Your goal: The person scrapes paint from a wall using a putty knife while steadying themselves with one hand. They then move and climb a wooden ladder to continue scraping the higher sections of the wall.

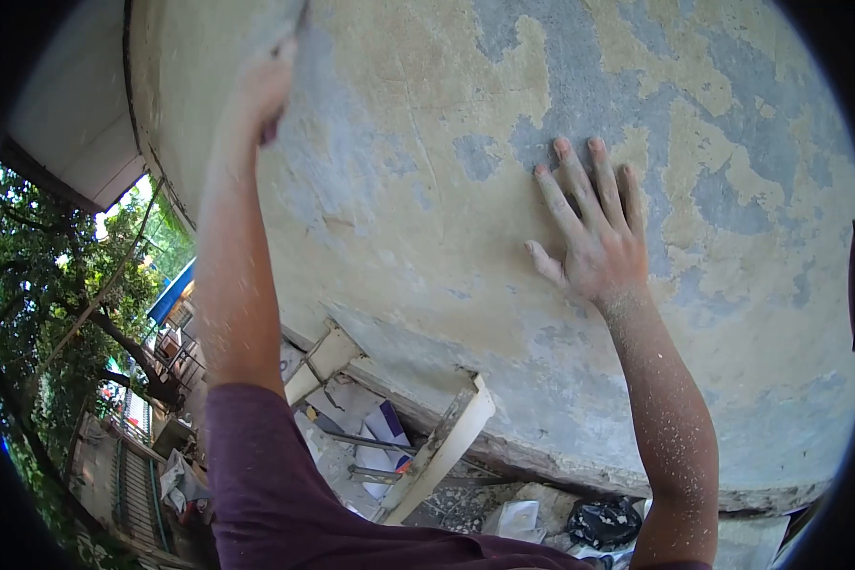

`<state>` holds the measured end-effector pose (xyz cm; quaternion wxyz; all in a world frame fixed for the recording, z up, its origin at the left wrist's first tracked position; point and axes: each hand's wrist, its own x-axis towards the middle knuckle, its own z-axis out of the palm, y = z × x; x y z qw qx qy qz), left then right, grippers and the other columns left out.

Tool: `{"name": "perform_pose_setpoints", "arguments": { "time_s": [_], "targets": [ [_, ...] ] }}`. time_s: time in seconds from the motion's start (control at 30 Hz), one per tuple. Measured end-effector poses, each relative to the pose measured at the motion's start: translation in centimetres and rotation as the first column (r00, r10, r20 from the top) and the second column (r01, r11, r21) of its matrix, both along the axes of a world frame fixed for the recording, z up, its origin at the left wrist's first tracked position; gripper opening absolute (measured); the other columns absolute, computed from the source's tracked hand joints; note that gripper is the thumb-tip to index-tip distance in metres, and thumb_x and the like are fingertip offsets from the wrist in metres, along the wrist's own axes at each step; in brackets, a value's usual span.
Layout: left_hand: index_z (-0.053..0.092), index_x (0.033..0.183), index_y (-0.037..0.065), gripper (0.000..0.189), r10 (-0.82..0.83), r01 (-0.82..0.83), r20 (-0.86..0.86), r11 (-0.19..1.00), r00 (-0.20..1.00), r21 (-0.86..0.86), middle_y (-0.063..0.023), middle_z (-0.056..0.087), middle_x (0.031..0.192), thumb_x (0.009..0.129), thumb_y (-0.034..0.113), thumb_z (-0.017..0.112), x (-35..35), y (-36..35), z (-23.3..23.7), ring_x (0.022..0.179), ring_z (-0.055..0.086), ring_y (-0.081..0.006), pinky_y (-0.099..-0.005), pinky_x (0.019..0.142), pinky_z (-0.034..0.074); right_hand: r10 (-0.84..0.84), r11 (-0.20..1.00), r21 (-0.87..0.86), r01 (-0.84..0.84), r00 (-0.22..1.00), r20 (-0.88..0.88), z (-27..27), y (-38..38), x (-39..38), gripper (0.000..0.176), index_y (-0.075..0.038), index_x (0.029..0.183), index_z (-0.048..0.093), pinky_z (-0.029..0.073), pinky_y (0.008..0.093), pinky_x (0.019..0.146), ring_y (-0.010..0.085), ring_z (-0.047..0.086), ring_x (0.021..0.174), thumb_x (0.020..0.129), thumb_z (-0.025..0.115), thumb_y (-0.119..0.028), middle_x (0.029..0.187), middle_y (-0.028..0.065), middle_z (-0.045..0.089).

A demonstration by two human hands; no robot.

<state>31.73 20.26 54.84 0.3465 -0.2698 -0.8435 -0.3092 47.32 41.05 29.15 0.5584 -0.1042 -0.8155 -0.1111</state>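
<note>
My left hand is raised high at the upper left, closed around a scraper. Motion blurs both; the dark handle end sticks out below the fist and a thin blade edge shows above it, close to the wall. My right hand lies flat against the wall, fingers spread and pointing up. Yellowish paint on this wall is patchy, with grey-blue areas bared around both hands. Pale dust and flakes cover both forearms and the right fingers.
Below the wall stand a cream-coloured frame, papers and cartons, and a black plastic bag amid debris. On the left are trees, a railing and a blue awning. A roof panel overhangs at upper left.
</note>
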Motion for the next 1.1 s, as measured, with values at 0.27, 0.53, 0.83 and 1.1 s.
{"name": "perform_pose_setpoints", "arguments": {
  "time_s": [0.27,0.53,0.83,1.1],
  "targets": [
    [0.041,0.14,0.014,0.047,-0.18,0.181,-0.041,0.984,0.983,0.0,-0.0194,0.054,0.128,0.095,0.028,0.042,1.4,0.4,-16.7,0.12,0.051,-0.0323,-0.0379,0.098,0.041,0.065,0.998,-0.023,-0.065,0.998,-0.004,-0.1,0.2,0.0,0.067,-0.021,0.139,0.039,0.012,0.0459,0.117,0.0223,0.017,0.142,0.082,0.057,-0.05,0.152,0.0012,0.024],
    [0.054,0.125,0.01,0.051,-0.134,0.141,-0.11,0.988,0.985,0.059,-0.0052,0.046,0.056,0.093,0.048,0.041,-3.5,1.5,8.8,0.042,0.047,-0.016,-0.0329,0.039,0.04,0.027,1.0,-0.002,-0.027,1.0,-0.001,-0.1,0.6,-0.2,0.065,-0.022,0.139,0.041,0.013,0.0477,0.116,0.0246,0.02,0.141,0.081,0.053,-0.05,0.151,0.001,0.026],
    [0.043,0.138,0.014,0.045,-0.268,0.266,-0.06,0.963,0.962,-0.039,-0.0208,0.049,0.133,0.095,0.028,0.042,0.4,0.0,-19.5,0.125,0.046,-0.0334,-0.0393,0.103,0.037,0.119,0.993,-0.024,-0.12,0.993,-0.017,-0.3,0.7,-0.1,0.068,-0.016,0.139,0.04,0.011,0.044,0.117,0.0226,0.016,0.142,0.083,0.055,-0.052,0.152,0.0025,0.024],
    [0.049,0.133,0.008,0.045,-0.04,0.044,0.057,0.997,0.998,-0.063,-0.0228,0.064,0.101,0.095,0.032,0.043,3.5,2.7,-3.7,0.094,0.063,-0.0352,-0.0416,0.083,0.046,0.099,0.995,-0.028,-0.1,0.995,-0.025,0.0,0.1,0.2,0.066,-0.02,0.138,0.041,0.017,0.0478,0.115,0.0239,0.02,0.141,0.08,0.062,-0.044,0.151,0.0009,0.027]
  ]
}}
